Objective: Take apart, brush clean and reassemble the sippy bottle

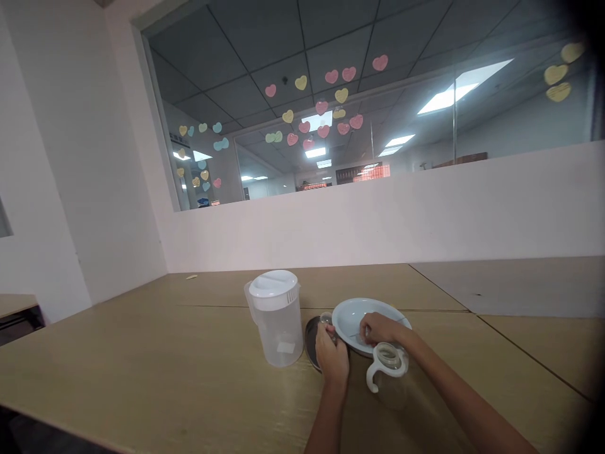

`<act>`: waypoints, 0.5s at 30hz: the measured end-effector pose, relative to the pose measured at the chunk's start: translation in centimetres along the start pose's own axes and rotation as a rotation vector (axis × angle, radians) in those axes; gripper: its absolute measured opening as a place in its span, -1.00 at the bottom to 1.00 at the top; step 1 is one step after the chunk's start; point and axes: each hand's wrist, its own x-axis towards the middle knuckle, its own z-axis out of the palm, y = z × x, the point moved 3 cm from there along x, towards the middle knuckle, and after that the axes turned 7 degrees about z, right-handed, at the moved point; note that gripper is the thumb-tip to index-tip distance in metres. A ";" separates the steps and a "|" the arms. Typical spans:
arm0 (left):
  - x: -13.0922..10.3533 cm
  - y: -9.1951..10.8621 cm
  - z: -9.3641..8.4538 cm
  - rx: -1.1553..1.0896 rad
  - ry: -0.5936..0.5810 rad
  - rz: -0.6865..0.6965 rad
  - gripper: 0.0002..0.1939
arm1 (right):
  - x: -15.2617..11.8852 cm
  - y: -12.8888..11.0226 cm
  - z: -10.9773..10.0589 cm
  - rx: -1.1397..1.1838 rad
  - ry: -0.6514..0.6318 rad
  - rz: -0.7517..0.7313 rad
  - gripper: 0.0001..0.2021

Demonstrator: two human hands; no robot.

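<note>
Pale-blue bowl (352, 309) lies beneath right hand's curled grip (380, 328).

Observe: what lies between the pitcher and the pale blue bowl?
The head view shows a dark round dish and the left hand holding something clear.

A pale wall (340, 227) stands behind a wide, light-brown table (155, 366) whose top is crossed by dark seams. Set into that wall, a long window (401, 113) carries heart-shaped paper notes (348, 74) in pink, yellow, green and blue, mostly clustered around its left and middle. Grey ceiling panels (335, 25) and bright white lights (454, 98) show in the glass. At left, a plain side wall (70, 139) rises behind part of a second table (16, 304). The floor (42, 438) looks dark at the lower left.
</note>
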 end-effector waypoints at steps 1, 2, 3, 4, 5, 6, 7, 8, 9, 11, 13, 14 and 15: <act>0.0 0.0 0.0 0.011 -0.006 -0.008 -0.73 | 0.1 -0.3 -0.1 0.023 0.022 -0.009 -0.86; -0.1 0.1 0.1 0.028 -0.016 -0.015 -0.72 | 0.1 -0.5 -0.5 0.048 0.057 -0.018 -0.84; -0.1 0.2 0.1 0.054 -0.026 -0.021 -0.71 | 0.1 -0.9 -1.0 0.073 0.099 -0.025 -0.83; -0.1 0.2 0.0 0.086 -0.039 -0.026 -0.70 | 0.0 -1.2 -1.7 0.095 0.142 -0.033 -0.81; -0.1 0.3 0.0 0.122 -0.051 -0.029 -0.69 | -0.3 -1.6 -2.6 0.123 0.180 -0.046 -0.80; -0.1 0.4 0.0 0.159 -0.064 -0.031 -0.69 | -0.8 -2.1 -3.5 0.152 0.208 -0.060 -0.80; -0.1 0.4 0.0 0.196 -0.079 -0.034 -0.68 | -1.5 -2.7 -4.4 0.185 0.224 -0.081 -0.80; -0.1 0.4 0.0 0.234 -0.098 -0.036 -0.68 | -2.4 -3.3 -5.4 0.282 0.241 -0.121 -0.81; -0.1 0.4 0.0 0.269 -0.120 -0.037 -0.67 | -3.3 -4.0 -6.3 0.356 0.241 -0.156 -0.83; 0.0 0.3 0.0 0.316 -0.167 -0.035 -0.64 | -5.3 -5.1 -7.5 0.406 0.205 -0.198 -0.88; 0.1 0.2 0.0 0.350 -0.204 -0.030 -0.64 | -6.6 -5.8 -7.9 0.385 0.105 -0.180 -0.90; 0.1 0.1 -0.1 0.365 -0.216 -0.027 -0.64 | -7.0 -5.9 -7.9 0.367 0.056 -0.168 -0.91; 0.1 0.1 -0.2 0.383 -0.225 -0.026 -0.64 | -7.2 -5.8 -7.8 0.349 0.020 -0.153 -0.90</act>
